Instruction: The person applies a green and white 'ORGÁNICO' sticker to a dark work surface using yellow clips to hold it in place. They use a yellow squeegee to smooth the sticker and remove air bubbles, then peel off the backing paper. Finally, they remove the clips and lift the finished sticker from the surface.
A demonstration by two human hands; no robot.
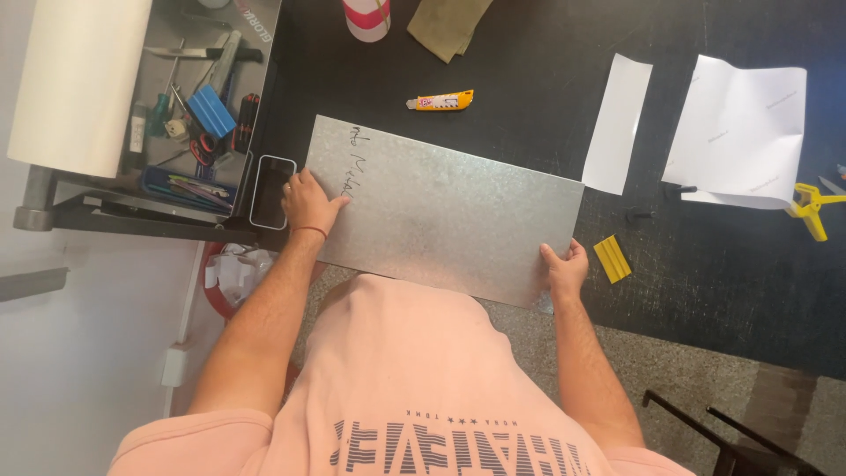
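Note:
A grey galvanised metal sheet (441, 211) lies on the black table (529, 70), its near edge overhanging the table's front. Handwritten marks run along its left end. My left hand (310, 203) grips the sheet's left edge, thumb lying on top. My right hand (565, 267) grips the near right corner, fingers curled over the edge. A yellow utility knife (441, 102) lies just beyond the sheet's far edge.
A small yellow squeegee (612, 258) sits right of my right hand. A white strip (619, 123), a curled white sheet (740, 132) and a yellow clamp (812, 207) lie further right. A tool tray (198, 106) and a white roll (79, 79) stand at left.

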